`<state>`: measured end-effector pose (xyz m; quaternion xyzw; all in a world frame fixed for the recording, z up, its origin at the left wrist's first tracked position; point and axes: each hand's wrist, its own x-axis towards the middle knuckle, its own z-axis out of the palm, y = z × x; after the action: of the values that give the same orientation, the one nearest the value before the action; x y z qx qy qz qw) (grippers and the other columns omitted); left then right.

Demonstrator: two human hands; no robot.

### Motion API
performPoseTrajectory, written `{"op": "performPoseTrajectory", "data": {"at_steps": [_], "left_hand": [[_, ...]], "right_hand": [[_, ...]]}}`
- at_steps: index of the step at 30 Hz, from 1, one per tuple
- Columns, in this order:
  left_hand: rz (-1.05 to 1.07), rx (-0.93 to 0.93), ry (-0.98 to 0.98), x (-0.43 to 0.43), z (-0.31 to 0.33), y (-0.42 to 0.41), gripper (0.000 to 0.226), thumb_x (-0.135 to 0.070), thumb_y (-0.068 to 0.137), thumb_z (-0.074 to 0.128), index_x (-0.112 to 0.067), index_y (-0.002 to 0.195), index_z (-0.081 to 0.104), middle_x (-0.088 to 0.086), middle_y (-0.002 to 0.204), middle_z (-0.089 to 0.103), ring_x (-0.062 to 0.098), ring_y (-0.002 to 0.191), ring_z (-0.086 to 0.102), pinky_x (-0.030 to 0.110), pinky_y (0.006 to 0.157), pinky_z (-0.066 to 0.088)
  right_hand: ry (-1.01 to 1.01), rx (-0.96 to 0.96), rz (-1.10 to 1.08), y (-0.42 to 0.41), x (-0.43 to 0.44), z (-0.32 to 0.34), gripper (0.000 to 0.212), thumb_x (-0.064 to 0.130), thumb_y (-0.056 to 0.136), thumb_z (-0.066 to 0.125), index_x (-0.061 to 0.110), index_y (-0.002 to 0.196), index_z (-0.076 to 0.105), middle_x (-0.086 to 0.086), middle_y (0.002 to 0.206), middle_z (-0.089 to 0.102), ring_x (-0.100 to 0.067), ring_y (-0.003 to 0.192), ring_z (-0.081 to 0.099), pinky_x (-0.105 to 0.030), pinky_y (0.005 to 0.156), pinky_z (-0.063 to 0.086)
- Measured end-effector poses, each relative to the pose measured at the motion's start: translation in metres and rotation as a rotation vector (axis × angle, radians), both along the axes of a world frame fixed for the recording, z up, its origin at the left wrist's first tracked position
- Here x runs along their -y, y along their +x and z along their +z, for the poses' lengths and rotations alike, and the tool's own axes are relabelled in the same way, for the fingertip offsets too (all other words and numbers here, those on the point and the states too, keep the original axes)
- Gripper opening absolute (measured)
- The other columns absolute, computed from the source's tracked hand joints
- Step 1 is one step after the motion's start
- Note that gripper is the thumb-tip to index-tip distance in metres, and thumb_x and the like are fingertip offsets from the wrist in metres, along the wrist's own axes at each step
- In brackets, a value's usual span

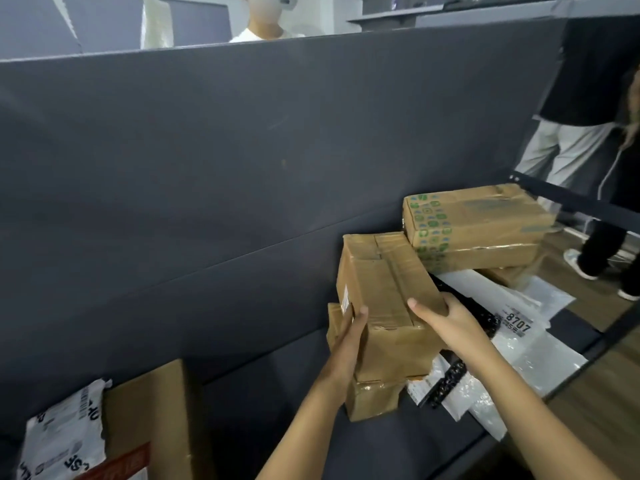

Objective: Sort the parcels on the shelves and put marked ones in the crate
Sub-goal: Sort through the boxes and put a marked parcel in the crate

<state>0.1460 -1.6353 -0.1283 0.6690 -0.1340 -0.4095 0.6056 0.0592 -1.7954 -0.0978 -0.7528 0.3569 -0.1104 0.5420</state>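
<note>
Both hands on the taped box, brown cardboard, toward the right end of the shelf, far end close to the back panel. It sits tilted on top of a smaller lower box.
Left hand: clasps the box's left side by a small white label, thumb up along the near corner. Its fingers are hidden behind the box.
Right hand: thumb on the top face, fingers curled over the right edge, firm hold.
Just right of it: green-print box stacked on another carton, at the shelf's right end. White mailers spread along the front right edge, one labelled 8707, some partly under the boxes.
Front left corner: big carton with an SF mailer leaning beside it, well apart from the held box.
</note>
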Motion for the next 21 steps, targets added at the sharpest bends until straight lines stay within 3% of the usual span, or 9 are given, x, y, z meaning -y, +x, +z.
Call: {"op": "performPoseTrajectory", "data": {"at_steps": [5,8,10,12,14,15,16,18,21], "left_hand": [[0.188,0.100,-0.087,-0.015,0.021,-0.019,0.066,-0.082,0.074,0.039,-0.060,0.136,0.033,-0.029,0.147,0.024,-0.002,0.139,0.021,0.030,0.112,0.021],[0.342,0.182,-0.152,-0.040,0.033,-0.023,0.053,-0.060,0.074,0.052,-0.058,0.126,0.043,-0.024,0.144,0.014,-0.001,0.129,0.031,0.011,0.092,0.033],[0.417,0.267,-0.140,-0.060,0.041,-0.023,0.073,-0.054,0.067,0.069,-0.056,0.132,0.036,-0.026,0.141,0.004,-0.006,0.124,0.030,0.007,0.084,0.035],[0.441,0.293,-0.098,-0.083,0.045,-0.017,0.105,-0.055,0.054,0.085,-0.046,0.142,0.029,-0.022,0.145,0.013,-0.005,0.125,0.035,0.018,0.098,0.039],[0.411,0.285,-0.090,-0.108,0.049,-0.011,0.099,-0.046,0.051,0.082,-0.035,0.140,0.040,-0.014,0.139,0.050,0.005,0.122,0.053,0.035,0.105,0.045],[0.389,0.313,-0.077,-0.120,0.052,-0.009,0.089,-0.038,0.054,0.082,-0.032,0.136,0.047,-0.014,0.125,0.063,0.007,0.114,0.060,0.036,0.100,0.049],[0.370,0.353,-0.063,-0.130,0.055,-0.010,0.082,-0.033,0.057,0.081,-0.033,0.132,0.050,-0.015,0.116,0.068,0.006,0.108,0.064,0.034,0.095,0.052],[0.396,0.419,-0.045,-0.144,0.061,-0.014,0.075,-0.031,0.057,0.080,-0.043,0.125,0.050,-0.020,0.112,0.068,0.003,0.104,0.064,0.030,0.089,0.053],[0.474,0.462,-0.076,-0.157,0.069,-0.020,0.068,-0.029,0.061,0.077,-0.049,0.120,0.047,-0.029,0.115,0.063,-0.007,0.104,0.059,0.025,0.088,0.050]], "right_hand": [[0.140,0.242,0.055,-0.014,-0.002,0.004,0.035,0.039,0.076,0.073,0.038,0.107,0.057,0.009,0.108,0.068,-0.014,0.102,0.065,-0.039,0.091,0.051],[0.362,0.398,0.182,-0.023,-0.014,0.006,0.079,0.052,0.043,0.088,0.032,0.113,0.059,0.002,0.106,0.072,-0.017,0.096,0.070,-0.032,0.075,0.058],[0.461,0.444,0.225,-0.024,-0.021,0.002,0.097,0.053,0.027,0.092,0.030,0.115,0.060,0.003,0.104,0.073,-0.014,0.095,0.070,-0.025,0.065,0.058],[0.500,0.448,0.300,-0.022,-0.033,0.001,0.080,0.047,0.038,0.092,0.035,0.111,0.062,0.003,0.108,0.072,-0.015,0.098,0.069,-0.028,0.070,0.059],[0.498,0.398,0.320,-0.018,-0.050,0.009,0.048,0.034,0.073,0.077,0.043,0.116,0.057,0.009,0.118,0.066,-0.013,0.106,0.064,-0.036,0.085,0.054],[0.475,0.349,0.321,-0.014,-0.059,0.015,0.050,0.036,0.081,0.068,0.045,0.126,0.048,0.015,0.127,0.058,-0.010,0.115,0.057,-0.037,0.096,0.047],[0.436,0.316,0.359,-0.011,-0.067,0.022,0.070,0.053,0.077,0.064,0.043,0.139,0.035,0.021,0.137,0.044,-0.007,0.126,0.046,-0.038,0.106,0.038],[0.237,0.314,0.464,-0.012,-0.078,0.030,0.134,0.092,0.041,0.056,0.033,0.150,0.003,0.025,0.144,0.012,-0.004,0.140,0.017,-0.037,0.118,0.015],[0.117,0.271,0.530,0.002,-0.102,0.038,0.148,0.098,0.026,0.051,0.041,0.146,-0.013,0.030,0.149,-0.008,0.003,0.142,-0.003,-0.041,0.121,0.006]]}}
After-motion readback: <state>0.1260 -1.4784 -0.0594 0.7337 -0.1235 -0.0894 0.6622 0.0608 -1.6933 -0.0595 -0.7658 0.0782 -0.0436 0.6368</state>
